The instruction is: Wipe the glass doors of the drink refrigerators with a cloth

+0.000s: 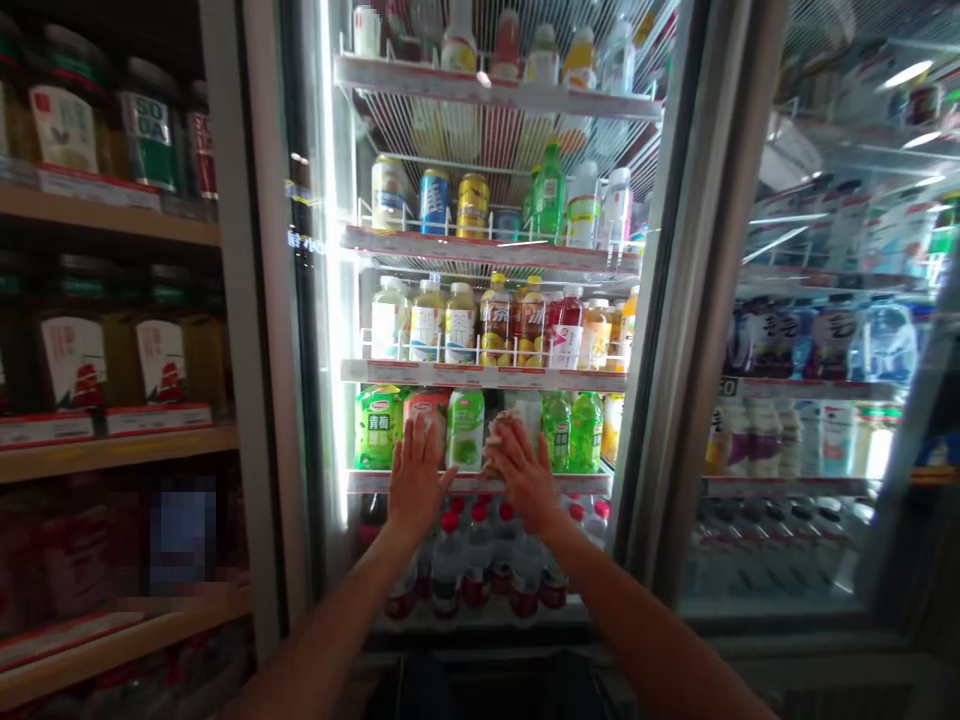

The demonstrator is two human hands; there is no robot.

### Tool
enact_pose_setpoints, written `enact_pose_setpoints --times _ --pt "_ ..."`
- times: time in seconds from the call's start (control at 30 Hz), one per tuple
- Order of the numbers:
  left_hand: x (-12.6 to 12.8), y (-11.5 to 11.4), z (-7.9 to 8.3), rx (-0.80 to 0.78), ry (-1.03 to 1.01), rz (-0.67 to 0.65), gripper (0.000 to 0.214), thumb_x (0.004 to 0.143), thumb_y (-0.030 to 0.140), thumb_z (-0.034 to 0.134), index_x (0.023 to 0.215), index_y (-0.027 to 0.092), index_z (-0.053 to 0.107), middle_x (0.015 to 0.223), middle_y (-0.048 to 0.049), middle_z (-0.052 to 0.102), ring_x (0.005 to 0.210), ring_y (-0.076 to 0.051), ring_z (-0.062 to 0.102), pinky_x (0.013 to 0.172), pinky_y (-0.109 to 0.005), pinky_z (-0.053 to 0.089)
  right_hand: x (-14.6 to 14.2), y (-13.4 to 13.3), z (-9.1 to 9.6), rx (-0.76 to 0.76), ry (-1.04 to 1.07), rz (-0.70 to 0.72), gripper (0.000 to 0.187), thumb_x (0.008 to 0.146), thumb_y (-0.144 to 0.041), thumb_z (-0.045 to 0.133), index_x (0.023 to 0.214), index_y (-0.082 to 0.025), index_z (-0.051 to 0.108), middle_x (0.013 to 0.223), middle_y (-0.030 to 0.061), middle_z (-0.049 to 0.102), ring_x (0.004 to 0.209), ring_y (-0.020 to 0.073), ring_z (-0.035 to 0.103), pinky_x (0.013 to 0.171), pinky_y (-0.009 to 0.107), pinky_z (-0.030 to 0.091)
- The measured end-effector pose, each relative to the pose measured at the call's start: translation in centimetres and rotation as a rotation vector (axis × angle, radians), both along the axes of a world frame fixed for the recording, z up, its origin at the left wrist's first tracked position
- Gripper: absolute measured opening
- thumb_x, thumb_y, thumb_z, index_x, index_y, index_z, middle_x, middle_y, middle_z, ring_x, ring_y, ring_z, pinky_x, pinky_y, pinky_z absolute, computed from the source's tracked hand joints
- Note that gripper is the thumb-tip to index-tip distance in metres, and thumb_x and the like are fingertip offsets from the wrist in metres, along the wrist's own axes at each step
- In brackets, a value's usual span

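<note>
Head view. An open refrigerated cabinet (304,300) with white wire shelves fills the middle of the frame; each shelf has a price-label rail along its front.

Contents, top to bottom: tall plastic bottles with coloured caps; cylindrical cans (435,200) beside green and clear bottles; a row of juice and tea bottles (495,320) with yellow and red caps; then the shelf (480,483) where the hands are. The lowest tier holds clear water bottles (450,560) with red caps.

On that shelf stand, from the left, a bright green bottle (375,425), a pink-labelled bottle (429,408), a pale green bottle (466,428) and further right two dark green bottles (570,430).

The left hand (416,480) lies flat with fingers spread against the pink-labelled bottle. The right hand (525,475) has its fingers curled round a tan-topped bottle (501,425), just right of the pale green bottle, at the frame's lower centre.

The glass door (825,350) stands open on the right. Wooden shelves (112,450) of boxed goods occupy the left.
</note>
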State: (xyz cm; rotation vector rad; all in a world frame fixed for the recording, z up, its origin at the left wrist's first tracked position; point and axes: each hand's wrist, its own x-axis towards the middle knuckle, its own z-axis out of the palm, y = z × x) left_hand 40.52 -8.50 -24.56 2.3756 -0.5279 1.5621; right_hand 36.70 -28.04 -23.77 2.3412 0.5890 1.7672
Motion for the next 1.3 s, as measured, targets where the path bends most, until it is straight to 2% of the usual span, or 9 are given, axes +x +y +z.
enact_pose_setpoints --times 0.2,0.47,0.57,0.7,0.8,0.97,1.07,1.2,1.3 --pt "0.0 0.4 -0.4 0.036 0.005 0.010 0.069 0.082 0.034 0.051 0.140 0.011 0.022 0.147 -0.0169 0.021 0.138 -0.029 0.011 0.107 -0.048 0.026 -0.8 -4.7 0.9 0.261 -0.111 -0.110 0.034 0.086 -0.017 0.047 0.119 -0.019 0.054 0.142 0.0122 0.036 0.137 0.0246 0.020 0.108 0.052 0.017" --pt "-0.1 1.4 -0.2 0.072 -0.017 -0.016 0.064 0.084 0.031 0.047 0.140 0.014 0.023 0.147 -0.0145 0.025 0.138 -0.026 0.014 0.107 -0.045 0.026 0.7 2.1 0.0 0.090 -0.036 0.008 0.035 0.085 -0.016 0.049 0.119 -0.023 0.054 0.138 0.0072 0.044 0.138 0.0216 0.015 0.110 0.050 0.012" --pt "0.0 3.0 -0.4 0.029 -0.007 0.010 0.062 0.084 0.035 0.046 0.139 0.014 0.026 0.146 -0.0154 0.027 0.137 -0.028 0.018 0.107 -0.048 0.026 0.2 -0.2 0.5 0.094 -0.047 0.001 0.035 0.085 -0.017 0.049 0.118 -0.026 0.055 0.140 0.0058 0.042 0.137 0.0209 0.020 0.110 0.050 0.010" --pt "0.3 4.7 -1.0 -0.101 0.009 0.060 0.069 0.085 0.048 0.043 0.139 0.009 0.023 0.146 -0.0215 0.022 0.137 -0.032 0.015 0.105 -0.053 0.026 -0.3 -3.5 1.5 0.273 -0.141 -0.086 0.035 0.086 -0.018 0.046 0.121 -0.021 0.053 0.143 0.0109 0.035 0.137 0.0238 0.021 0.109 0.051 0.014" --pt "0.5 4.9 -1.1 -0.115 0.000 0.028 0.073 0.084 0.051 0.042 0.139 0.007 0.023 0.146 -0.0225 0.020 0.137 -0.032 0.012 0.106 -0.050 0.027 0.3 -1.0 0.9 0.237 -0.123 -0.062 0.033 0.087 -0.018 0.045 0.118 -0.021 0.055 0.143 0.0106 0.036 0.138 0.0233 0.015 0.110 0.049 0.012" --pt "0.1 6.1 -0.9 -0.040 0.043 0.034 0.061 0.087 0.041 0.040 0.138 0.012 0.026 0.146 -0.0188 0.023 0.137 -0.029 0.017 0.106 -0.051 0.026 1.4 6.0 -1.0 -0.061 0.072 0.111 0.040 0.084 -0.018 0.050 0.124 -0.024 0.050 0.140 0.0046 0.042 0.139 0.0194 0.010 0.111 0.050 0.004" --pt "0.0 8.1 -0.6 -0.068 0.080 0.087 0.056 0.086 0.032 0.041 0.137 0.013 0.028 0.145 -0.0182 0.027 0.136 -0.028 0.022 0.105 -0.052 0.026 1.5 6.3 -0.3 -0.085 0.104 0.135 0.040 0.084 -0.016 0.049 0.124 -0.025 0.050 0.140 0.0034 0.042 0.139 0.0180 0.010 0.111 0.051 0.001" --pt "0.4 10.1 -0.4 -0.206 0.115 0.134 0.058 0.083 0.024 0.040 0.137 0.009 0.026 0.144 -0.0216 0.027 0.134 -0.031 0.025 0.102 -0.054 0.032 1.9 5.4 1.2 0.094 0.023 0.086 0.036 0.085 -0.015 0.048 0.120 -0.024 0.052 0.141 0.0061 0.040 0.139 0.0199 0.012 0.111 0.052 0.002" --pt "0.6 10.6 -0.4 -0.195 0.134 0.112 0.057 0.081 0.019 0.038 0.136 0.009 0.028 0.144 -0.0206 0.028 0.134 -0.031 0.025 0.101 -0.051 0.034 2.3 6.9 0.5 0.054 0.021 0.100 0.037 0.085 -0.017 0.049 0.122 -0.022 0.051 0.142 0.0070 0.039 0.139 0.0213 0.008 0.111 0.053 0.002"
